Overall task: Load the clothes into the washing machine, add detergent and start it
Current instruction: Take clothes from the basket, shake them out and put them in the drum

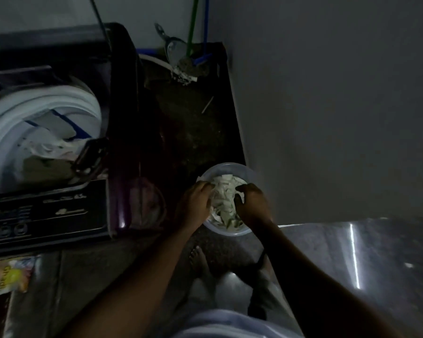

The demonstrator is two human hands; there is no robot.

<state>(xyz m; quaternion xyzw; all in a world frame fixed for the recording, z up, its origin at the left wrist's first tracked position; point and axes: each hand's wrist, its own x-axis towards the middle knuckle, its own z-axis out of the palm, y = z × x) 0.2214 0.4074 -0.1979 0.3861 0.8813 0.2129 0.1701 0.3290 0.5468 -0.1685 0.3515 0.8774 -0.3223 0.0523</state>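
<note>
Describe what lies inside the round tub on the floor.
The tub holds crumpled pale cloth. The left hand and right hand cover its sides; the tub's bottom is hidden.

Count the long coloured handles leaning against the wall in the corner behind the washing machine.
2. A green handle leans in the far corner, and a blue handle stands just right of it. Both run out of the frame at the top; the dim light may hide others.

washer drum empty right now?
No, the open top-loading washing machine already has clothes lying in its white drum, while both hands are at the basin on the floor.
</note>
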